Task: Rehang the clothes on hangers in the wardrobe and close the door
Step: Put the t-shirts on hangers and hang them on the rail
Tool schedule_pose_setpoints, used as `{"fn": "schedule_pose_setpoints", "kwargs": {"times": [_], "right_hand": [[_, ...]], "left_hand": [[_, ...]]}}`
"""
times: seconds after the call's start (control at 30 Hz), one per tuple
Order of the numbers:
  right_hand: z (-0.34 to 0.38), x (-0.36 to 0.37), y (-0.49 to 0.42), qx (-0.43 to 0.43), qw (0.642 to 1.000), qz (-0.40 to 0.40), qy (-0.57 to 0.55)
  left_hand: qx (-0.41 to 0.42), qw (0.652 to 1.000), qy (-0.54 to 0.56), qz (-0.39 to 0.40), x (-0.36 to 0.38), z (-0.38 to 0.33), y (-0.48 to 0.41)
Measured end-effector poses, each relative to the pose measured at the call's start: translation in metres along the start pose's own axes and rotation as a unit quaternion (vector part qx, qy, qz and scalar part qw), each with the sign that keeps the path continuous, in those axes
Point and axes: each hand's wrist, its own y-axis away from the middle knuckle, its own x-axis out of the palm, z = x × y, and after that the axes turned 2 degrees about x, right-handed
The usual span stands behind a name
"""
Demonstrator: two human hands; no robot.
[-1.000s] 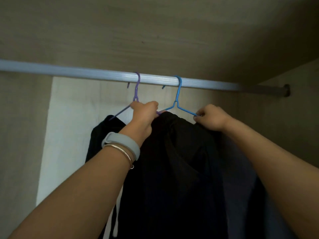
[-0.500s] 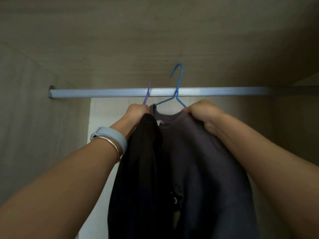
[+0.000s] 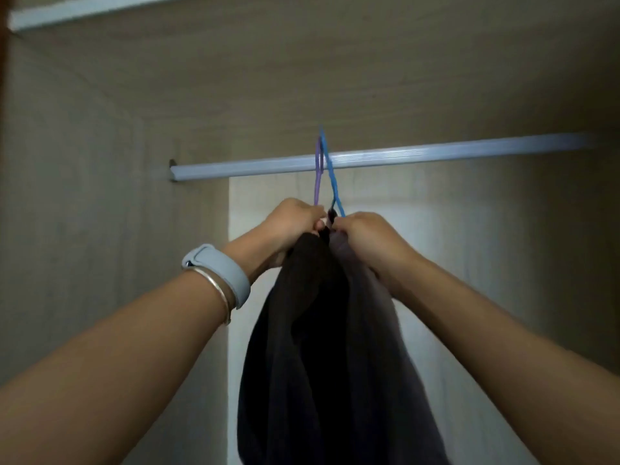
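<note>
Ribbed glossy metal rail (image 3: 402, 157); matt dark cloth garments (image 3: 322, 347); wood-grain wardrobe (image 3: 302, 78)

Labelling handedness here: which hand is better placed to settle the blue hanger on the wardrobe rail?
Probably the right hand: it grips the blue hanger at its base, with the hook up at the rail. The left hand is busy holding the purple hanger.

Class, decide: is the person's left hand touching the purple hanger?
Touching. The head view shows the purple hanger running straight down into the left hand, whose curled fingers close on it with no gap.
</note>
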Motion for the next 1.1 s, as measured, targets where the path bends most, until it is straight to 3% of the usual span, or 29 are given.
{"fn": "schedule_pose_setpoints", "kwargs": {"times": [0.2,0.33,0.4,0.5,0.63,0.7,0.83,0.9,1.0,1.1], "right_hand": [[-0.030,0.058,0.068,-0.017,0.987,0.147,-0.056],[-0.043,0.092,0.123,-0.079,0.952,0.291,-0.059],[-0.046,0.107,0.151,-0.089,0.928,0.358,-0.053],[-0.041,0.122,0.192,-0.135,0.876,0.460,-0.054],[-0.024,0.138,0.239,-0.286,0.765,0.573,-0.076],[-0.018,0.151,0.250,-0.375,0.743,0.545,-0.105],[0.001,0.202,0.254,-0.422,0.803,0.384,-0.175],[0.018,0.238,0.262,-0.396,0.801,0.431,-0.125],[0.041,0.297,0.283,-0.355,0.743,0.565,-0.056],[0.064,0.351,0.314,-0.387,0.720,0.573,-0.064]], "left_hand": [[-0.065,0.996,-0.039,-0.043,-0.036,0.035,0.071],[-0.137,0.983,-0.080,-0.089,-0.062,0.052,0.140],[-0.198,0.973,-0.049,-0.110,-0.077,0.055,0.181],[-0.269,0.953,-0.032,-0.135,-0.098,0.043,0.246],[-0.338,0.917,-0.103,-0.183,-0.118,0.013,0.329],[-0.358,0.890,-0.158,-0.233,-0.132,0.000,0.367],[-0.378,0.836,-0.233,-0.321,-0.170,-0.027,0.431],[-0.383,0.814,-0.256,-0.353,-0.190,-0.037,0.454],[-0.394,0.786,-0.306,-0.366,-0.226,-0.044,0.485],[-0.407,0.758,-0.343,-0.376,-0.271,-0.043,0.515]]}}
